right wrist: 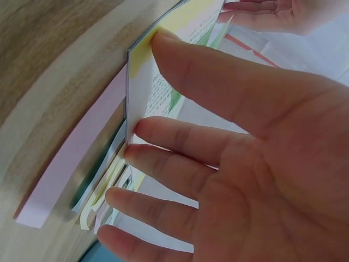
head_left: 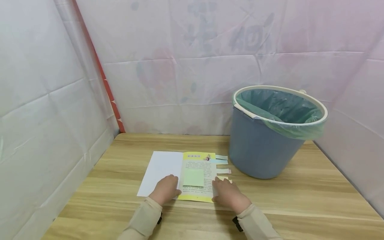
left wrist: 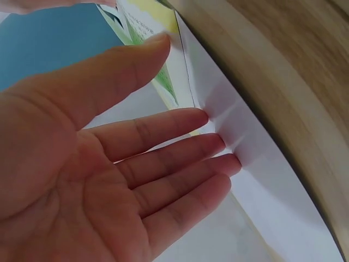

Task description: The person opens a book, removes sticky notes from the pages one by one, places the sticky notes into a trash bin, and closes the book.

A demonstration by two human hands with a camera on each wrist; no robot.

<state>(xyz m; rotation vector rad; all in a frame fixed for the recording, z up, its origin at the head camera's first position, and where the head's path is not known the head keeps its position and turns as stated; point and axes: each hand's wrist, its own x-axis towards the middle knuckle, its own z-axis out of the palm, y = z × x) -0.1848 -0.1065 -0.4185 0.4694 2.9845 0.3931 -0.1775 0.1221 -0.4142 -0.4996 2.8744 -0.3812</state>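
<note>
A booklet (head_left: 192,196) lies spread on the table, with a blank white page (head_left: 165,165) on the left and a yellow-bordered printed page on the right. A pale green sticky note (head_left: 193,177) is stuck on the printed page. Several paper tabs (head_left: 222,171) jut from the booklet's right side. My left hand (head_left: 165,190) touches the white page near the fold, its fingers fairly straight in the left wrist view. At the printed page's right edge, my right hand (head_left: 227,194) rests with extended, spread fingers; its thumb (right wrist: 185,54) touches the lower yellow margin.
A blue-grey bucket (head_left: 256,146) with a white rim and a green plastic liner (head_left: 285,103) stands behind and to the right of the booklet. Pale fabric sheets (head_left: 180,83) hang behind and on both sides of the wooden table (head_left: 120,173).
</note>
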